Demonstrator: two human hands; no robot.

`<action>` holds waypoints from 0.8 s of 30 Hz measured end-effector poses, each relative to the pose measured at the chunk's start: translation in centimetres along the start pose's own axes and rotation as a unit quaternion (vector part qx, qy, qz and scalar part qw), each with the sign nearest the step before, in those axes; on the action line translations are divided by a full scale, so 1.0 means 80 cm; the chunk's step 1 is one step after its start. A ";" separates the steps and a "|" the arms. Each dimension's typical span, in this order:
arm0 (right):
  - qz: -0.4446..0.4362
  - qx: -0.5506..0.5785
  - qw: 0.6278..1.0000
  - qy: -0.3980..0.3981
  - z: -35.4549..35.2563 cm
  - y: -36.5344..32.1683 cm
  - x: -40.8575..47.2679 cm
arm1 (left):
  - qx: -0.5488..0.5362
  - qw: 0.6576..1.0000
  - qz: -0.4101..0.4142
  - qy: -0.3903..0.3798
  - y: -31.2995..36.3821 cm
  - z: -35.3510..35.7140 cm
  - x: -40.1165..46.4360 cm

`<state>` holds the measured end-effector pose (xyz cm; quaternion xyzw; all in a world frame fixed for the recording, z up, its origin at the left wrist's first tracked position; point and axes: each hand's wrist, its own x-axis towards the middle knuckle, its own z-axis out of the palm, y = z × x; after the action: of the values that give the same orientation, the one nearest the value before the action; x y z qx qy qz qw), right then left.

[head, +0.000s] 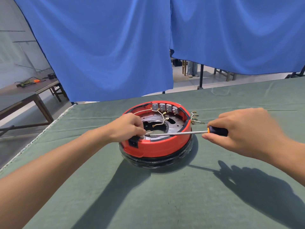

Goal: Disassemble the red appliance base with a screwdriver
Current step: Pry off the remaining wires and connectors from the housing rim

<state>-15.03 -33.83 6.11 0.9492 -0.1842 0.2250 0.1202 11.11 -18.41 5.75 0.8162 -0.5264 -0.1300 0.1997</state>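
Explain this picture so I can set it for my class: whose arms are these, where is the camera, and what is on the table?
There is no machine here. A person wears a camera on the head, so you look down along their own two arms. On the green tablecloth sits a round red appliance base, opened so wires and grey connectors show inside. The right hand grips a screwdriver by its black and orange handle; the metal shaft lies across the base. The left hand reaches into the base, fingertips at the screwdriver's tip. A few loose wires lie just behind the base. Blue curtains hang behind the table.
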 end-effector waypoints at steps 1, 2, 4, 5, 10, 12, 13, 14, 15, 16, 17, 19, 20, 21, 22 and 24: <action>-0.005 0.009 1.000 0.002 0.001 -0.004 0.002 | -0.019 1.000 -0.001 0.000 -0.004 -0.004 0.001; -0.010 0.011 1.000 0.002 0.003 -0.008 0.005 | -0.038 0.999 0.002 0.003 -0.008 -0.009 0.001; -0.007 0.009 1.000 -0.012 0.009 -0.017 0.010 | -0.061 0.998 0.012 0.017 -0.014 -0.015 0.002; -0.004 0.012 1.000 -0.010 0.011 -0.023 0.012 | -0.068 0.997 0.018 0.025 -0.017 -0.017 0.003; 0.015 0.005 0.999 -0.037 0.014 -0.042 0.029 | -0.069 0.995 0.042 0.063 -0.030 -0.017 0.023; 0.022 -0.001 0.999 -0.029 0.021 -0.044 0.034 | -0.063 0.994 0.047 0.075 -0.035 -0.017 0.032; 0.023 0.000 0.999 -0.034 0.025 -0.044 0.035 | -0.061 0.994 0.046 0.079 -0.038 -0.017 0.034; 0.027 0.003 0.999 -0.042 0.027 -0.044 0.037 | -0.059 0.994 0.045 0.081 -0.039 -0.017 0.036; 0.033 0.003 0.998 -0.049 0.028 -0.044 0.038 | -0.055 0.994 0.046 0.081 -0.040 -0.017 0.038; 0.036 0.002 0.998 -0.048 0.030 -0.044 0.037 | -0.048 0.995 0.046 0.077 -0.041 -0.017 0.039; 0.040 0.000 0.998 -0.045 0.030 -0.044 0.037 | -0.039 0.996 0.042 0.069 -0.041 -0.018 0.040; 0.046 -0.011 0.998 -0.038 0.029 -0.043 0.034 | -0.003 0.999 0.024 0.037 -0.037 -0.025 0.040; 0.048 -0.009 0.998 -0.034 0.029 -0.044 0.033 | 0.028 0.999 0.017 0.016 -0.034 -0.031 0.040; 0.053 -0.004 0.998 -0.031 0.028 -0.045 0.032 | 0.066 0.998 0.018 -0.005 -0.029 -0.038 0.039; 0.055 -0.003 0.998 -0.025 0.029 -0.046 0.031 | 0.103 0.994 0.016 -0.024 -0.023 -0.046 0.039; 0.054 -0.002 0.998 -0.029 0.029 -0.051 0.032 | 0.169 0.984 -0.003 -0.055 -0.009 -0.060 0.040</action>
<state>-10.40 -31.62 4.72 0.9437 -0.2390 0.2035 0.1047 15.05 -20.16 9.69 0.8312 -0.5488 -0.0846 0.0292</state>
